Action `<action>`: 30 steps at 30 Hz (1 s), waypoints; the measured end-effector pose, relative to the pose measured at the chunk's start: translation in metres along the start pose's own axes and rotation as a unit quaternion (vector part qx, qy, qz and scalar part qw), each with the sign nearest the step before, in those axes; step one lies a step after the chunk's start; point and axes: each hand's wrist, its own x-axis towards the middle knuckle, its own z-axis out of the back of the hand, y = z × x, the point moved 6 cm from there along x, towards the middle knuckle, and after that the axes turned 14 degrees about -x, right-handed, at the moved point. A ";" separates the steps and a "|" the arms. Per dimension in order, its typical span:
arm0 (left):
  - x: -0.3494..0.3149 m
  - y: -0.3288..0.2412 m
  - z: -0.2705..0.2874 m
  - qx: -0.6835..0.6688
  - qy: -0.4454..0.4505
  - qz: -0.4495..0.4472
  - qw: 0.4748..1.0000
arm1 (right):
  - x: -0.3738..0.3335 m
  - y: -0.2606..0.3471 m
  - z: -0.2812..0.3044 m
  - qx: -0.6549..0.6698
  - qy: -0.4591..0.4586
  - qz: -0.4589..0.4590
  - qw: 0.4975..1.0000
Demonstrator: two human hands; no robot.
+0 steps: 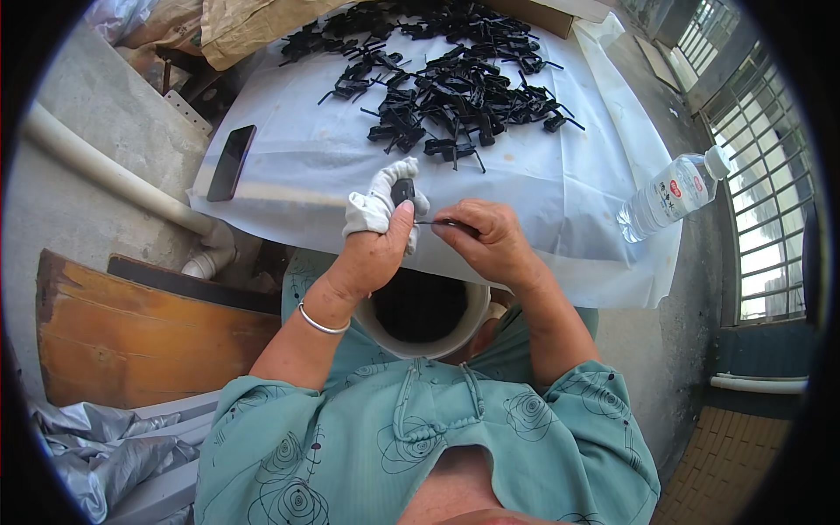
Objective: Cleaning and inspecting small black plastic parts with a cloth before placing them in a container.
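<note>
My left hand [378, 219], its fingers covered in white glove fabric and its thumb bare, is closed on a small black plastic part [402, 190]. My bare right hand [490, 234] pinches a thin tool with a dark handle [458, 227]. The tool's slim metal tip points left and reaches the left hand, by the black part; whether it touches the part I cannot tell. Beyond my hands, a heap of black plastic parts [464, 87] with thin protruding pins lies on the white-sheeted table [306, 192]. Below my hands, between my knees, stands a white bucket [477, 322] with dark contents.
A dark phone [232, 163] lies at the table's left side. At the right edge a clear water bottle [667, 198] stands tilted in view. Brown paper [254, 31] and a cardboard box [538, 16] sit at the back. A pipe [114, 179] and a wooden board [140, 328] are on the left.
</note>
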 end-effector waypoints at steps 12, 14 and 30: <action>-0.002 0.003 -0.008 0.167 0.092 -0.050 0.980 | 0.000 -0.001 -0.008 0.096 0.016 -0.086 0.992; -0.001 0.006 -0.006 0.180 0.067 -0.041 0.981 | 0.002 0.005 -0.009 0.069 0.027 -0.080 0.994; -0.005 -0.009 0.005 0.429 0.130 -0.174 0.877 | 0.029 -0.049 0.007 -0.310 -0.063 -0.231 0.920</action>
